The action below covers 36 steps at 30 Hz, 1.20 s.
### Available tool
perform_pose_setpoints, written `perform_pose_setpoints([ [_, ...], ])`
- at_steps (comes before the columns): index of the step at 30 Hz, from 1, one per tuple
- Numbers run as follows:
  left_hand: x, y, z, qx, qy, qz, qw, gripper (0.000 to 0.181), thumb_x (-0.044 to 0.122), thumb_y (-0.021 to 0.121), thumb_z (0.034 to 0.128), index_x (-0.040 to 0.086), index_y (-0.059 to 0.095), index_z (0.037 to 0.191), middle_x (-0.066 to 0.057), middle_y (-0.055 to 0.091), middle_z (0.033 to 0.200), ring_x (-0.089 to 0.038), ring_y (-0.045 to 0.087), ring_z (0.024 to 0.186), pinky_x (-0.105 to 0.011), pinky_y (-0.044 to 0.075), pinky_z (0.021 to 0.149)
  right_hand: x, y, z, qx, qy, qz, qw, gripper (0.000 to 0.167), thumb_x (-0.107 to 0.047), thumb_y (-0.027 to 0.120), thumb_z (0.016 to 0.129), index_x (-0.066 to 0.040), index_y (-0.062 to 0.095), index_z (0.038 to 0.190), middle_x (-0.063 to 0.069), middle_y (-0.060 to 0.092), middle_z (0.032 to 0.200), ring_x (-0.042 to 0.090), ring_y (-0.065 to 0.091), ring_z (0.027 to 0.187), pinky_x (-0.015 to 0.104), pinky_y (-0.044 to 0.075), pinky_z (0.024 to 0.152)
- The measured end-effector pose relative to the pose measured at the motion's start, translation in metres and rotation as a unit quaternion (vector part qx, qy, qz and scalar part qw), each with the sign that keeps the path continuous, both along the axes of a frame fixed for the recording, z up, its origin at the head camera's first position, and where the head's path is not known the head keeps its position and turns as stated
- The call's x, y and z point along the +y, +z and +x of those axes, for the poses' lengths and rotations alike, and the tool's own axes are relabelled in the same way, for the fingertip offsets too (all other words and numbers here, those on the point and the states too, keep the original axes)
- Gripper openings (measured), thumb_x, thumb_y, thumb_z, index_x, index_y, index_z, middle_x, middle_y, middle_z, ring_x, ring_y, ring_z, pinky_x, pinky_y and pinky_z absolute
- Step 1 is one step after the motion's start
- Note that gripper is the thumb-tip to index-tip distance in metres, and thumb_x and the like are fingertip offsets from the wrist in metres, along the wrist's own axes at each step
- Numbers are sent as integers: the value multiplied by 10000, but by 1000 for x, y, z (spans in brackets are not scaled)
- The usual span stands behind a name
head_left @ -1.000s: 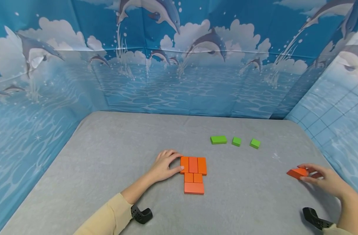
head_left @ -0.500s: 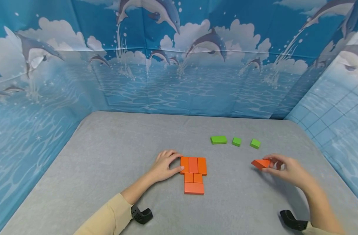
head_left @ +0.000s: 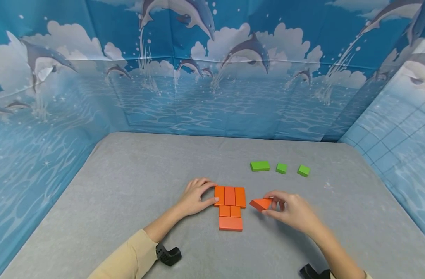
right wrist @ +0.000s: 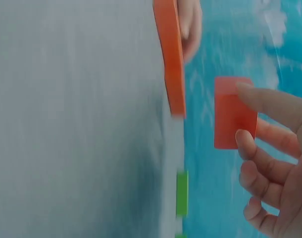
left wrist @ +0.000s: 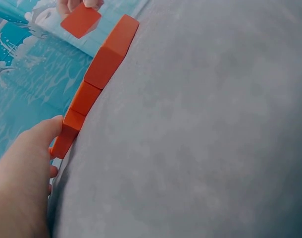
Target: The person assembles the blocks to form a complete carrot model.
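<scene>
In the head view, flat orange blocks lie together on the grey table. Three oblong blocks (head_left: 229,196) stand side by side at the back, two small blocks (head_left: 224,210) come below them, and one crosswise oblong block (head_left: 230,223) is nearest. My left hand (head_left: 193,199) rests at the left side of the back row, thumb and forefinger touching the leftmost block. Just right of that row, my right hand (head_left: 294,211) pinches an orange triangular block (head_left: 259,204) between thumb and fingers, raised over the table. The right wrist view shows this triangular block (right wrist: 232,119) from its rectangular side.
Three green blocks lie farther back on the table: a longer one (head_left: 260,166) and two small ones, (head_left: 281,168) the left of them. A dolphin-patterned blue curtain (head_left: 205,104) encloses the back and sides of the grey tabletop (head_left: 146,166).
My right hand has carried the triangular block leftward from the table's right side to beside the orange blocks. My left hand has stayed in place.
</scene>
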<state>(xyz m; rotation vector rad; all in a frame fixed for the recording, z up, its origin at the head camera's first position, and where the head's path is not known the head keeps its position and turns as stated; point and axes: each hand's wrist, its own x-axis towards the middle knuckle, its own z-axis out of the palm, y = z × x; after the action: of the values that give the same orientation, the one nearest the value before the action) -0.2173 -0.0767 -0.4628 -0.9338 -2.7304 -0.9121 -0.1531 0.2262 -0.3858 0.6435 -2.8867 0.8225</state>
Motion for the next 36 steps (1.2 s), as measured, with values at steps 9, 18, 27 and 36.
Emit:
perform_pose_setpoints([
  [9,0,-1,0,46,-6,17,10000,470,423,589,852,163,560,1243,-47,506,1228,-226,414,1138,-465,273,980,-41,-4,21,362,547,52,9978,276,-273,794,689,-226,667,930,-211,482,642,-35,375,523,173,333,458],
  [18,0,0,0,29,5,6,10000,470,427,586,853,167,559,1244,-44,506,1228,-223,415,1135,-462,272,980,-63,-16,38,997,878,-293,9907,271,-297,822,637,-206,650,826,-224,430,570,-95,326,471,96,279,442],
  [27,0,1,1,107,32,-32,9999,465,436,579,853,175,562,1238,-38,510,1221,-222,419,1132,-466,275,980,-77,-18,48,732,585,509,9943,297,-393,786,667,-194,652,842,-209,369,532,-76,320,482,244,340,604],
  [36,0,-1,0,172,60,-66,9998,464,441,583,850,175,569,1230,-36,520,1209,-214,428,1122,-454,289,970,-81,-26,48,1175,622,790,9880,319,-405,782,659,-177,655,842,-181,384,535,-59,311,498,232,328,561],
])
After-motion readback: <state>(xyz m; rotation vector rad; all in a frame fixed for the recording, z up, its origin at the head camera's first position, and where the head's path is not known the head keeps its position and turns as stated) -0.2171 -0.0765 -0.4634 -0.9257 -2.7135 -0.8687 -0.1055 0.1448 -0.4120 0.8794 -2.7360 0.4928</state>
